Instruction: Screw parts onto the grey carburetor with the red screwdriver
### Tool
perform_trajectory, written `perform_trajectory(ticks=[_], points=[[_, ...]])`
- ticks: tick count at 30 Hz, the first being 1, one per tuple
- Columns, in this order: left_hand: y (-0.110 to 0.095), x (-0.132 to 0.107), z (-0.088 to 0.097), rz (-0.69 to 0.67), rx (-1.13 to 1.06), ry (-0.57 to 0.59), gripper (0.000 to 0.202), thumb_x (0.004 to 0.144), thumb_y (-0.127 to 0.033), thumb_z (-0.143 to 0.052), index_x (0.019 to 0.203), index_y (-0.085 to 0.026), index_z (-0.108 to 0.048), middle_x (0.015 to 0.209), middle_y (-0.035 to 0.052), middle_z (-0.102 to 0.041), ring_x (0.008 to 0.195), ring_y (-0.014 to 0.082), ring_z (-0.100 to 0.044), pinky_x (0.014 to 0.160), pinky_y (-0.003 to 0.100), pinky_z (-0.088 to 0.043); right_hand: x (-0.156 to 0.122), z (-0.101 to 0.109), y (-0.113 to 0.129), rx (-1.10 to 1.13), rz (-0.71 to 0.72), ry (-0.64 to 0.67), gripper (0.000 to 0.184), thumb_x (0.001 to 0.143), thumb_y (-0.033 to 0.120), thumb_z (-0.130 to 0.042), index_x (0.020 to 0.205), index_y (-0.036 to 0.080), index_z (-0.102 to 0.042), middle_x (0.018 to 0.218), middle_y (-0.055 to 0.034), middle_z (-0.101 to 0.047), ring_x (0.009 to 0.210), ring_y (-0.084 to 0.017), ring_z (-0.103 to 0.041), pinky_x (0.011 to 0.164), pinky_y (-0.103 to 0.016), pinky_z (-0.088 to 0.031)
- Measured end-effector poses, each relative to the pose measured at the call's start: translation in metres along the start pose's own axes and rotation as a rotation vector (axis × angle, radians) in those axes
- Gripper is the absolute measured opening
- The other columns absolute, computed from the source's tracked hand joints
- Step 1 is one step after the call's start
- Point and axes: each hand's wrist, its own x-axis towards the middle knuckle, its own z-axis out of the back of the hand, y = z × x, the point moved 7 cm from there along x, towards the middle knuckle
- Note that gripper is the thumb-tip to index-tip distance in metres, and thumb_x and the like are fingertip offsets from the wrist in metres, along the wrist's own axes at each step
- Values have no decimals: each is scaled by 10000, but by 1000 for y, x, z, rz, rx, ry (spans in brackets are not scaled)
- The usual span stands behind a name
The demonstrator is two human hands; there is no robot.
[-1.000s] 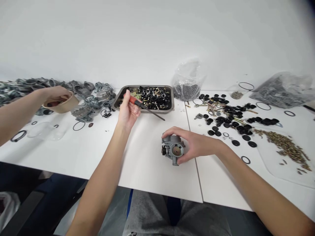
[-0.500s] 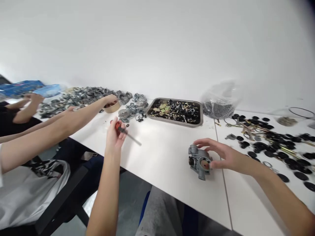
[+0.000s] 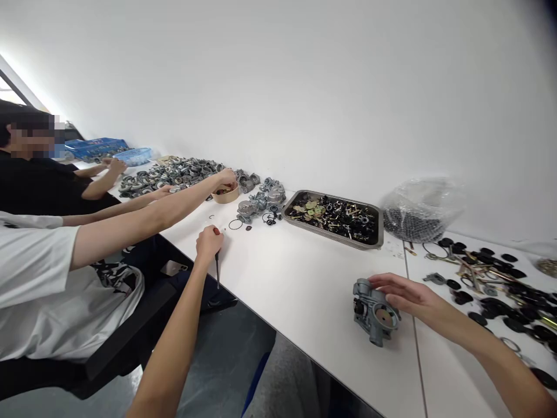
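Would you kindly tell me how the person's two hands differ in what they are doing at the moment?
The left hand is closed in a fist round a screwdriver with its shaft pointing down; the right hand lies open, fingers spread against a grey carburetor. The left is at the table's near edge, the right further in. Both are bare.

No readable text, label, brand or number anywhere. Black print on white shirt (image 3: pixel 115 278) at left desk edge: too blurred to read.
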Motion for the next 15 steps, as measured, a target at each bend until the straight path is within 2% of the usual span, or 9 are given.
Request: perform_trajectory(ticks=[4, 8, 12, 15], points=[[-12, 14, -13, -32, 144, 39, 98, 686, -186, -605, 782, -202, -591, 784, 129, -681, 990, 347, -628, 791, 384, -444, -3, -1, -3, -17, -26, 29, 596, 750, 703, -591, 1181, 296, -648, 1322, -116, -588, 1235, -372, -539, 1009, -474, -479], [-18, 26, -22, -30, 234, 49, 147, 715, -233, -621, 850, -180, -592, 1078, 196, -659, 1059, 377, -612, 791, 400, -455, -6, -1, -4, -29, -39, 50, 602, 746, 709, -587, 1196, 312, -640, 1320, -104, -588, 1223, -380, -544, 982, -468, -494], [-20, 33, -29, -19, 276, 73, 162, 729, -254, -624, 861, -168, -588, 1071, 210, -659, 1069, 392, -613, 793, 408, -464, -9, -3, -1, -22, -49, 86, 612, 768, 711, -564, 1225, 308, -614, 1332, -110, -576, 1210, -372, -550, 997, -480, -469], [-21, 33, -32, -9, 293, 86, 149, 719, -212, -615, 854, -157, -584, 1067, 226, -658, 1071, 401, -614, 801, 417, -469, -10, -4, 0, -27, -53, 98, 617, 776, 714, -551, 1233, 303, -606, 1345, -108, -567, 1216, -369, -543, 1017, -486, -445]])
